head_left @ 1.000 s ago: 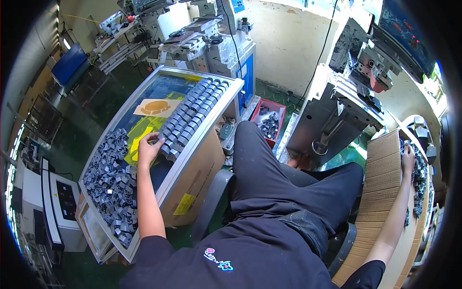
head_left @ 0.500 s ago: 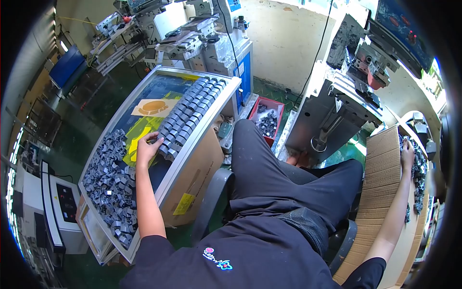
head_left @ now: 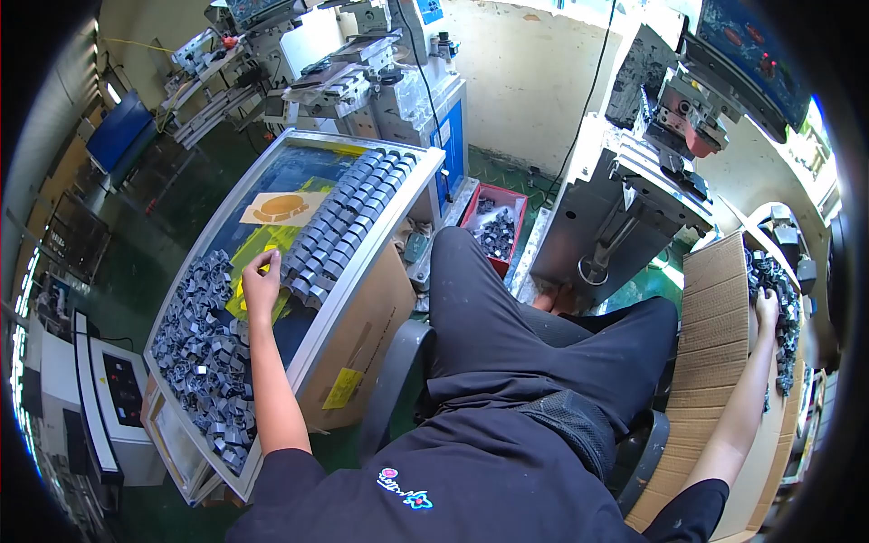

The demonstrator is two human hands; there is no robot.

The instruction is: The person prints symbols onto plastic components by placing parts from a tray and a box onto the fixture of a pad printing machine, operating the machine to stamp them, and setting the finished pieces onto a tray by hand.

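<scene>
My left hand [head_left: 261, 282] is just left of the near end of several rows of small grey angular blocks [head_left: 348, 222]. Its fingers are bent and apart, and I see nothing held in them. The rows lie along the right side of a framed board [head_left: 385, 240]. A loose heap of the same grey blocks [head_left: 204, 353] covers the board's near left part. Far to the right, my right hand [head_left: 767, 309] is closed at a pile of dark grey pieces [head_left: 780, 285] beside a cardboard sheet [head_left: 711, 335]. Its fingertips are hidden.
A tan paper piece [head_left: 282, 208] lies on the board, which rests on a cardboard box [head_left: 367, 335]. A red bin [head_left: 496, 226] with grey pieces stands on the floor ahead. Machines [head_left: 625, 199] stand ahead and right; a chair armrest [head_left: 394, 389] is beside my leg.
My left hand has drawn back left, away from the end of the rows it was touching. My right hand has shifted slightly toward me along the pile. The whole view has shifted slightly.
</scene>
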